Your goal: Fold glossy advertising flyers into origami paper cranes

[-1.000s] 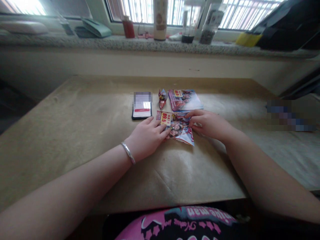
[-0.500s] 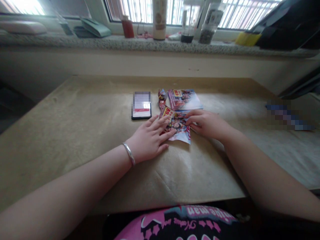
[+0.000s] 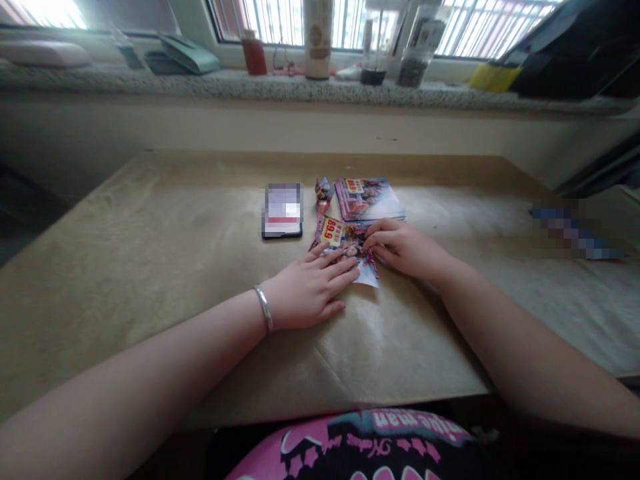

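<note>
Quietly, the brown desk [image 3: 190,267] fills the space below a speckled windowsill [image 3: 225,83], where a red bottle [image 3: 255,57] and a tall pale bottle [image 3: 318,43] stand before a bright window [image 3: 485,30]. Near the middle of the desk lie a phone [image 3: 283,210], a twist of folded paper [image 3: 323,193] and a stack of leaflets [image 3: 373,200]. Just in front of the stack is the creased leaflet [image 3: 333,230]. The left hand [image 3: 313,287] lies over it, fingers slightly apart; the right hand [image 3: 407,247] bends its fingers at the right edge, though I can't tell whether they pinch it. Compared with a second ago, the left hand sits farther right, covering more of the leaflet's lower part.
</note>
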Tool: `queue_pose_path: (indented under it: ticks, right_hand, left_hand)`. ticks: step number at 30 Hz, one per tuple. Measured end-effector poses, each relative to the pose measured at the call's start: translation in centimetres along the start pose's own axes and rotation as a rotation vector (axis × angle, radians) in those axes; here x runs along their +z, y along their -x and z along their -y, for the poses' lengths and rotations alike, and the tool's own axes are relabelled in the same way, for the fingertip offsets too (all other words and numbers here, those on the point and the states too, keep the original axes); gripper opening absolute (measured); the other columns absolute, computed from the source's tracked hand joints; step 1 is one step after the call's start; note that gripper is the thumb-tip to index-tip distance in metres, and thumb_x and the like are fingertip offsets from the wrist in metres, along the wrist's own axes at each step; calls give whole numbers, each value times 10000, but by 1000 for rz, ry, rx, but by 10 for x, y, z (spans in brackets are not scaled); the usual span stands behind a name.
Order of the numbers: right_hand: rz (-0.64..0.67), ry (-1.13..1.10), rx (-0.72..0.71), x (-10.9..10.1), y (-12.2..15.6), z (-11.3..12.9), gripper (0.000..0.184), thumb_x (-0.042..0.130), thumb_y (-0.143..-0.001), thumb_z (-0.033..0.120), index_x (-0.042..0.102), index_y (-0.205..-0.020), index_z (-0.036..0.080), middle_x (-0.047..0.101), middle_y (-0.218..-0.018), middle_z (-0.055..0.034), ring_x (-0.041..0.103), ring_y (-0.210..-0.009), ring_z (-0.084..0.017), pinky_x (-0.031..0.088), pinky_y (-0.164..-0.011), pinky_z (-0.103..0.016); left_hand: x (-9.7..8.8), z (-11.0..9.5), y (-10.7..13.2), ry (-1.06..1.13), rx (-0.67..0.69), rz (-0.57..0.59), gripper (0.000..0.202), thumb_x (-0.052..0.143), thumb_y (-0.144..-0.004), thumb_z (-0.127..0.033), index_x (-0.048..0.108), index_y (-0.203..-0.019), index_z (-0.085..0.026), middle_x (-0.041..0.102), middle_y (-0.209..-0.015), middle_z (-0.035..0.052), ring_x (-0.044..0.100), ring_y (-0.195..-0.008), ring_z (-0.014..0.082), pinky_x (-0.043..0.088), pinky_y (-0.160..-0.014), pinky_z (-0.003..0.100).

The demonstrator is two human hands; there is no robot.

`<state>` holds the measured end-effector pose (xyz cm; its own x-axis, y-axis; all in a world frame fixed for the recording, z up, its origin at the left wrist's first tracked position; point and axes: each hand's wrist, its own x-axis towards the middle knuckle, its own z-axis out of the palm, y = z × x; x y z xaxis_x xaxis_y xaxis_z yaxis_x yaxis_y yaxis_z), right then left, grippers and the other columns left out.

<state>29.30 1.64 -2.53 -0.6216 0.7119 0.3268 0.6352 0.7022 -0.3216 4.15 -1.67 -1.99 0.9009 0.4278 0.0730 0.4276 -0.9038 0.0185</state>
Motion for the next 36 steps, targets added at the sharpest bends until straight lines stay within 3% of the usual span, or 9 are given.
queue_pose_path:
  ticks: [6,10,15,18,21,24,31,36]
  right_hand:
    - [-110,3,83,7,0,4,167,553,-845,232,697,-929,229,534,-1149,-97,566,-1032,-218,485,-911,-408]
    - [-252,-72,291,11,-1,2,198,622,-792,293,690,-956,206,498,-1209,-119,597,-914,-196,548,-744,-361]
    - [-206,-203,341,14,-2,-11,161,607,-794,313,680,-889,205,657,-987,-72,618,-846,-191,529,-729,-352]
    - [-228,-223,345,14,-2,-13,163,609,-785,335,672,-847,198,670,-1051,-75,618,-878,-199,510,-726,-343]
    - [-206,-245,424,15,-3,-11,191,610,-779,361,674,-856,198,696,-915,-45,594,-704,-158,482,-663,-314]
    - [-201,-250,491,16,-5,-7,202,613,-768,367,677,-858,199,677,-742,-10,543,-615,-141,443,-611,-289]
    - [-228,-371,507,20,-8,-7,217,608,-745,374,653,-856,193,633,-682,1,529,-601,-135,417,-578,-271]
    - [-275,-436,539,21,-10,-2,246,643,-714,370,607,-899,212,570,-588,42,505,-532,-119,387,-527,-255]
  left_hand:
    - [3,5,-1,61,42,9,510,420,-929,-415,362,-1416,-276,323,-1505,87,266,-1392,320,258,-1105,516]
    - [3,6,0,89,48,-13,500,453,-913,-387,402,-1391,-249,344,-1491,94,284,-1382,316,277,-1108,513]
    - [3,8,-2,125,86,-50,436,437,-921,-327,469,-1338,-202,399,-1452,113,338,-1354,274,310,-1116,454]
    - [4,10,-2,146,86,-67,438,445,-920,-325,467,-1338,-199,417,-1437,121,359,-1340,265,330,-1106,452]
    - [4,9,-2,157,64,-61,450,458,-914,-329,455,-1349,-211,409,-1444,118,346,-1349,272,316,-1107,475]
    - [3,9,-2,162,29,-45,452,480,-902,-339,461,-1343,-242,400,-1452,105,337,-1352,294,304,-1094,520]
    - [4,9,-3,197,12,-57,517,510,-883,-345,420,-1375,-213,417,-1439,110,345,-1344,284,306,-1096,481]
    - [5,10,-3,191,6,-60,481,506,-883,-355,473,-1336,-200,436,-1417,121,363,-1329,301,315,-1090,499]
